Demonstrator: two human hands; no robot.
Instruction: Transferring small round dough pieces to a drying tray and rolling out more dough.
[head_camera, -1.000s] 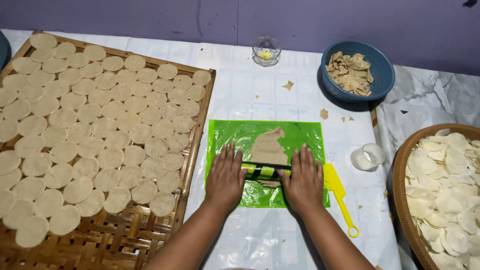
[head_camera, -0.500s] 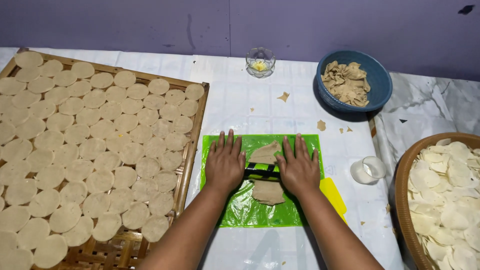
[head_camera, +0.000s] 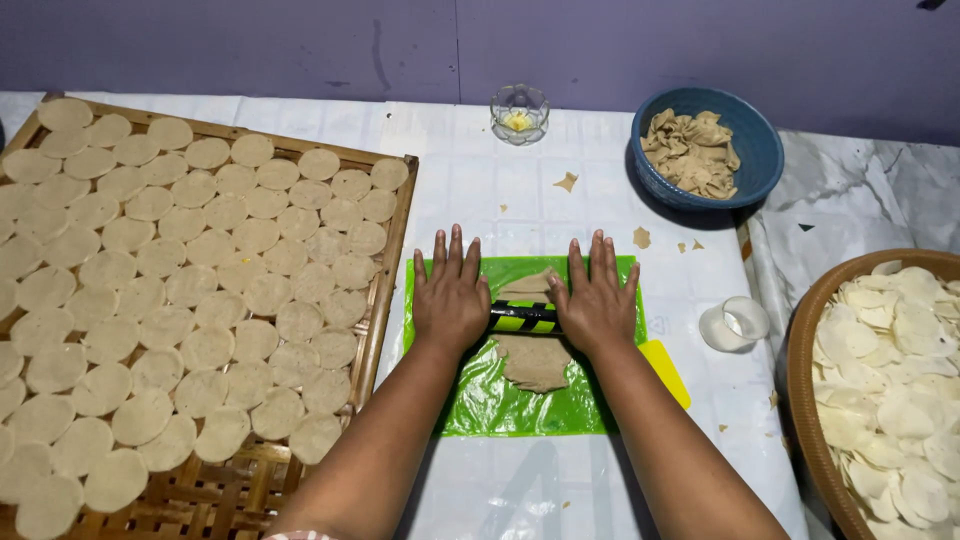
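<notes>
Nearest to us, our two forearms reach forward over the white-covered worktop (head_camera: 520, 190) onto a green plastic sheet (head_camera: 500, 405) lying flat on it. Our left hand (head_camera: 450, 295) and right hand (head_camera: 597, 300) lie palm down with fingers straight and slightly spread, pressing on the two ends of a black rolling pin (head_camera: 523, 317) with yellow-green stripes; only its middle shows between the hands. Under the pin lies a flattened piece of beige dough (head_camera: 535, 362), spreading toward us and showing again just beyond the pin, all on the green sheet. A yellow scraper (head_camera: 668, 368) peeks out from beneath the right forearm at the sheet's edge. To the left sits a woven bamboo tray (head_camera: 390, 270) covered with rows of round dough discs (head_camera: 190, 300). To the right, a small white ring-shaped cutter (head_camera: 733, 324) rests near the sheet, and beyond it a round basket (head_camera: 800, 370) holds a heap of pale discs. Farther back stand a blue bowl (head_camera: 755, 160) of dough scraps and a small glass dish (head_camera: 519, 112), with crumbs scattered between them.
</notes>
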